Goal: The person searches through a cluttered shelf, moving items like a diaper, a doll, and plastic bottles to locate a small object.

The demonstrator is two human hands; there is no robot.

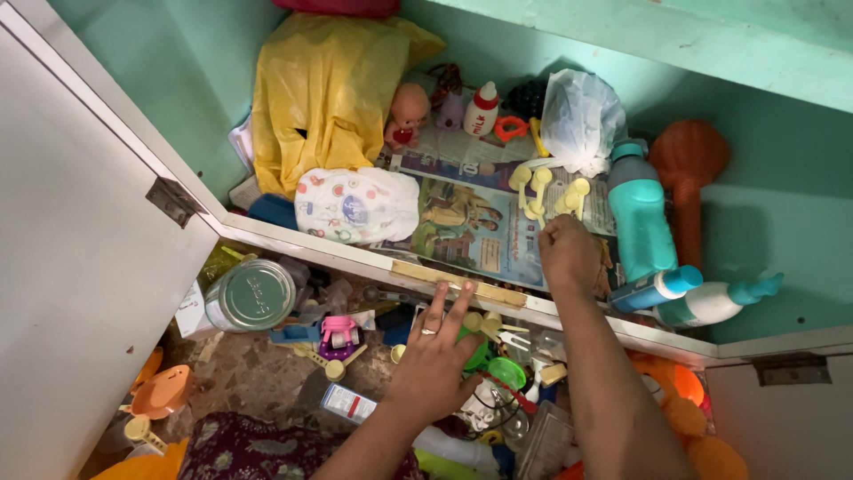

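Yellow toy spoons (pixel 542 191) lie on the newspaper lining the cupboard shelf (pixel 355 252), just beyond the right hand (pixel 569 253), which is clenched in a fist; whether it holds anything, I cannot tell. Left hand (pixel 435 360) rests spread, released, on the floor clutter. A careless sweep could topple the teal bottle (pixel 640 218) beside that fist.

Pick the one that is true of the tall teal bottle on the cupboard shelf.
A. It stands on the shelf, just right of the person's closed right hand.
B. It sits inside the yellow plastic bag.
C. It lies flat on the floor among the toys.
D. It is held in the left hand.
A: the teal bottle stands on the shelf, right of the closed right hand; the left hand rests lower, over the floor toys.
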